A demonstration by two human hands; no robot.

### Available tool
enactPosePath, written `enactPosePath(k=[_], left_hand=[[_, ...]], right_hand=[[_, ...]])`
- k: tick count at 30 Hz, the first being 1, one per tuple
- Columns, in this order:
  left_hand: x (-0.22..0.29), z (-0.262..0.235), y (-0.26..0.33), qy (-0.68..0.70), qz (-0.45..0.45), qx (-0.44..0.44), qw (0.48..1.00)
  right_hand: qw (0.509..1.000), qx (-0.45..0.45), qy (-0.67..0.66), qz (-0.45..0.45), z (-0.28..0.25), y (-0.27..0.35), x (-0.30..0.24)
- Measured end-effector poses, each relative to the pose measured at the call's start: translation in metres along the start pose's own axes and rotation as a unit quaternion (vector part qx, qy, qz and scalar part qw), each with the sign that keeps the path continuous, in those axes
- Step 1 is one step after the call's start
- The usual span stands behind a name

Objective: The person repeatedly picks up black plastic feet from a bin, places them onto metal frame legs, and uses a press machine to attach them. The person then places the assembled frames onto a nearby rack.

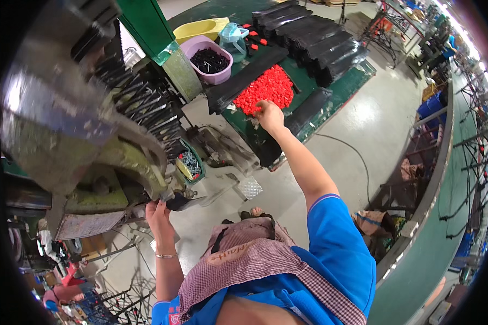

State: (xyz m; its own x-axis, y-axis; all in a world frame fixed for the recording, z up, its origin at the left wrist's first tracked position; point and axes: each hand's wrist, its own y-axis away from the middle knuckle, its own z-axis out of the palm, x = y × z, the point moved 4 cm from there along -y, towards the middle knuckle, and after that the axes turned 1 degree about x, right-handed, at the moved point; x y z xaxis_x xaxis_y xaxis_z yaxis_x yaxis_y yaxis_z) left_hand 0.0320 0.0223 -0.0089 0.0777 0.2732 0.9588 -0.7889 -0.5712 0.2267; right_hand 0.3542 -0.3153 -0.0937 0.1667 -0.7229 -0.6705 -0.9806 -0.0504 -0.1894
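My right hand (269,115) curls loosely into the red caps (265,88), fingers bent together; my left hand (160,212) pinches a dark part (178,202) at the press (92,141).

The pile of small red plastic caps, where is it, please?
In the head view, upper centre: the pile of small red plastic caps lies on the green table, under the right hand.

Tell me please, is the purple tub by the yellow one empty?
No, the purple tub holds a heap of small dark parts.
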Motion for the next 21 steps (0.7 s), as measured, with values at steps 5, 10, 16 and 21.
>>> enactPosePath(k=[5, 10, 16, 21], left_hand=[[-0.016, -0.004, 0.023, -0.038, 0.006, 0.125, 0.991], [-0.022, -0.039, 0.075, -0.056, -0.015, 0.215, 0.975], [-0.024, -0.03, 0.104, -0.064, 0.015, 0.198, 0.978], [-0.037, -0.061, 0.201, -0.067, 0.094, 0.293, 0.949]], right_hand=[[0.987, -0.052, 0.147, -0.042, 0.028, -0.055, 0.021], [0.984, -0.068, 0.163, 0.014, 0.027, -0.06, -0.001], [0.937, -0.043, -0.347, 0.009, -0.007, -0.067, 0.057], [0.886, -0.321, -0.318, -0.104, 0.005, 0.108, -0.089]])
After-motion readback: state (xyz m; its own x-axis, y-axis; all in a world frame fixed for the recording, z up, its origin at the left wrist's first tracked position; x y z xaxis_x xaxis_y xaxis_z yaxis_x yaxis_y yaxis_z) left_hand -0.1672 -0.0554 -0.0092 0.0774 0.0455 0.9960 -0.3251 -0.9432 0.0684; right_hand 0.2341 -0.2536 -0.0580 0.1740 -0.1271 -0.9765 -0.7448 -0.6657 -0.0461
